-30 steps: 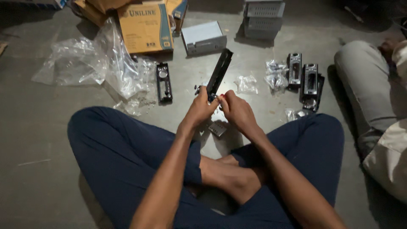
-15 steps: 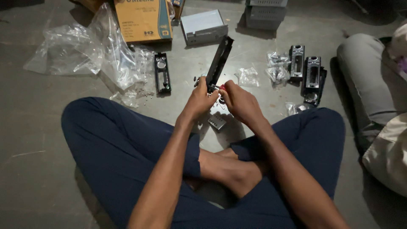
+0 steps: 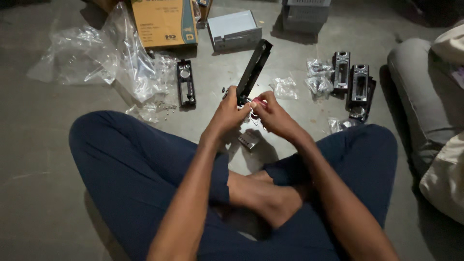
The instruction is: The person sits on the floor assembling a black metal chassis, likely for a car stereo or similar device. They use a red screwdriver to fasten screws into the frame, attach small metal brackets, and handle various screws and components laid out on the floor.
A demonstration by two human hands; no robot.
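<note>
left hand (image 3: 227, 112) closed around the lower end of a long black lock body (image 3: 254, 70), held tilted up and away over the floor (image 3: 58, 145). right hand (image 3: 270, 112) just beside it, fingertips pinched on a small pinkish part at the plate's base; can't tell what it is. small metal block (image 3: 248, 139) on the floor just below the hands. another black lock plate (image 3: 185, 83) left of the left hand, plastic bags (image 3: 111, 58) beyond it. more lock plates (image 3: 357, 89) well right of the right hand
</note>
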